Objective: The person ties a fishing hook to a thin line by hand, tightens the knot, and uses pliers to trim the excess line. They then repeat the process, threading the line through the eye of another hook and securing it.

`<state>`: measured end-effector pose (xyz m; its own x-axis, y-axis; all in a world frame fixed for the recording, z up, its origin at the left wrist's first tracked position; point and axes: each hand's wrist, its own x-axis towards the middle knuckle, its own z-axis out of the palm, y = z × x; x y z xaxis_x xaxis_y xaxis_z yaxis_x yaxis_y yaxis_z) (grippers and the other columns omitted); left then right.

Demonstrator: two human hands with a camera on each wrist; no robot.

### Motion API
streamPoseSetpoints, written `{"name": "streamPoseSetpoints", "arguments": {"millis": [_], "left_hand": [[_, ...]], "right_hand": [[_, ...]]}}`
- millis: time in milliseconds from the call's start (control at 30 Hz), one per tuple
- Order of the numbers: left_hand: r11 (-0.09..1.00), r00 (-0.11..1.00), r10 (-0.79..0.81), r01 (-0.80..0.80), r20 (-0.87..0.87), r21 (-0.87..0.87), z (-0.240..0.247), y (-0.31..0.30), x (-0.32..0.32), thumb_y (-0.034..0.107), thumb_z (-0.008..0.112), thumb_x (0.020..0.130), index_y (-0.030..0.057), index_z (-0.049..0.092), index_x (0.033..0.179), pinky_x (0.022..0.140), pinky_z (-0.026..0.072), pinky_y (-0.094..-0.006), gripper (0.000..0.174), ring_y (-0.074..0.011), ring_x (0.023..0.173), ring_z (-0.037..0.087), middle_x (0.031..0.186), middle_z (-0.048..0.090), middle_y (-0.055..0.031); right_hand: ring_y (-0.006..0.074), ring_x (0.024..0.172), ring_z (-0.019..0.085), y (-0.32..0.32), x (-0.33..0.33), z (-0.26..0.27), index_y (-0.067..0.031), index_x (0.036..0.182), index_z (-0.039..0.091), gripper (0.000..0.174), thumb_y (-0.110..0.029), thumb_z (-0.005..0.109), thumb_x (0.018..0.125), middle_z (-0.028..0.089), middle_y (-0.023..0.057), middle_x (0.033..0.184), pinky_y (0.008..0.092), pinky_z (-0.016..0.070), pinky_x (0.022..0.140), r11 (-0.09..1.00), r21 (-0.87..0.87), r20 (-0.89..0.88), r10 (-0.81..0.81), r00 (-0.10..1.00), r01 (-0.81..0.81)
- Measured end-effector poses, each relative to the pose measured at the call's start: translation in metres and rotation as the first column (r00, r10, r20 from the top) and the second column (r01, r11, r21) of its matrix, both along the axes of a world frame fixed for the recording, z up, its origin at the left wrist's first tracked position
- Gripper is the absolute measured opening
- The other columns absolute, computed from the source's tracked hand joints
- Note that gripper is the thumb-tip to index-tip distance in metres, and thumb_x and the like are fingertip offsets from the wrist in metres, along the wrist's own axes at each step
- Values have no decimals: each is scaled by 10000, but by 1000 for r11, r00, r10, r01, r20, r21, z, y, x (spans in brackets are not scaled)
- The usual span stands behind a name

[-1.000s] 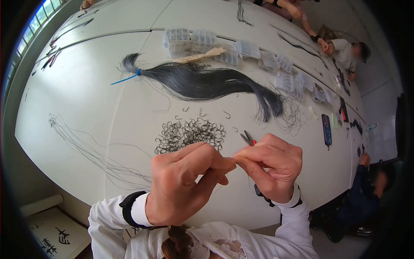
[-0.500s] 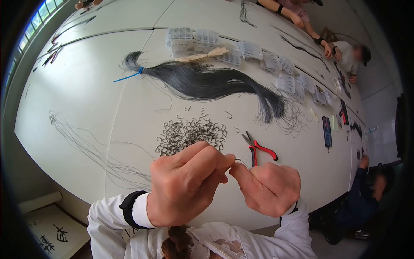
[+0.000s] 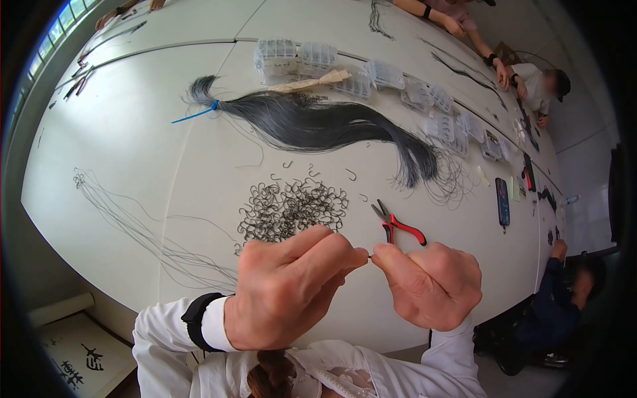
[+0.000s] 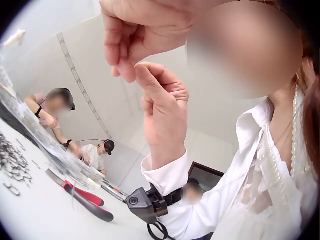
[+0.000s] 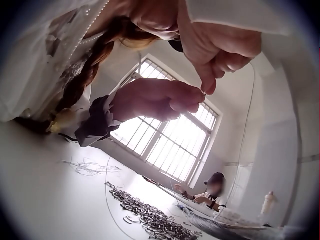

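Over the near side of the table, my left hand (image 3: 292, 292) and right hand (image 3: 431, 285) meet almost fingertip to fingertip. The left thumb and forefinger pinch a fish hook, mostly hidden by the fingers; a tiny dark bit of its shank shows in the gap. My right hand pinches fine line right beside it. Behind the left hand lies a heap of dark fish hooks (image 3: 292, 209). Red-handled pliers (image 3: 408, 229) lie open on the table beyond the right hand. In the left wrist view the right hand (image 4: 162, 95) shows thumb and forefinger pressed together.
A long bundle of dark line (image 3: 318, 129) with a blue tie (image 3: 194, 117) lies across the table. Hooked lines (image 3: 159, 235) spread at left. Clear plastic boxes (image 3: 275, 60) stand behind, and a phone (image 3: 503, 202) lies at right. Other people sit around the far table edges.
The right hand has turned over, then drawn slightly right, leaving a small gap between the fingertips. The pliers, partly covered earlier, now show more fully. The left hand keeps its pinch.
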<state>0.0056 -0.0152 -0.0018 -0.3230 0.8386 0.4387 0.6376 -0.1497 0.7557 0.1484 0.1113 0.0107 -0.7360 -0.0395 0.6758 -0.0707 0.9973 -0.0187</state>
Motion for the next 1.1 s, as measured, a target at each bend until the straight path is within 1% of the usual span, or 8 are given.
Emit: {"name": "streamPoseSetpoints", "arguments": {"millis": [233,300,333,400,433,500,700,1100], "left_hand": [[998,976,-63,65,209,-5,0,3,-2,-140,633,703,-22,632,756,483,518,-233,129,-154,575,661,680,642,-76],[997,963,-75,78,257,0,1,4,-3,-141,636,707,-27,627,751,487,521,-233,123,-156,580,664,686,646,-79],[997,957,-79,81,280,3,0,4,-3,-137,639,716,-33,622,750,487,521,-231,111,-160,582,667,686,646,-82],[996,950,-82,84,301,7,0,4,-3,-133,642,725,-39,618,750,487,520,-229,100,-163,584,670,686,646,-85],[997,947,-77,76,313,13,-1,5,-3,-129,644,735,-44,613,748,487,519,-227,91,-165,585,672,682,643,-88],[997,943,-71,68,324,20,-1,5,-2,-125,646,744,-49,608,746,487,518,-225,85,-166,585,674,677,640,-90],[999,939,-55,50,339,22,-3,6,-1,-138,640,753,-60,595,749,488,521,-223,90,-175,601,680,659,624,-88],[997,933,-72,58,352,48,-2,6,-1,-166,605,759,-75,580,753,500,537,-228,95,-177,618,681,682,621,-93]], "right_hand": [[111,467,473,4,-8,1,-14,844,683,213,51,703,642,535,22,684,240,359,382,945,-327,25,-8,1000,15],[107,479,494,7,-11,2,-12,818,679,133,55,687,703,569,44,695,229,365,402,841,-539,115,27,993,39],[107,479,494,9,-12,2,-12,818,679,133,55,687,703,569,44,695,229,365,402,842,-538,115,27,993,40],[71,517,504,15,-13,1,2,816,676,64,40,668,765,586,42,702,205,366,444,609,-792,184,176,967,40],[71,517,504,15,-13,-2,2,816,676,64,40,668,765,586,42,702,205,366,444,609,-792,183,176,967,39],[33,568,504,16,-13,-7,17,815,672,33,27,657,787,587,25,722,185,364,487,255,-964,141,258,956,74],[19,627,517,17,-13,-13,22,805,660,31,4,636,814,588,13,769,166,378,531,57,-992,122,316,941,110],[35,695,576,15,-12,-12,42,840,644,52,-4,622,838,628,28,777,161,444,597,-98,-989,75,343,936,114]]}}
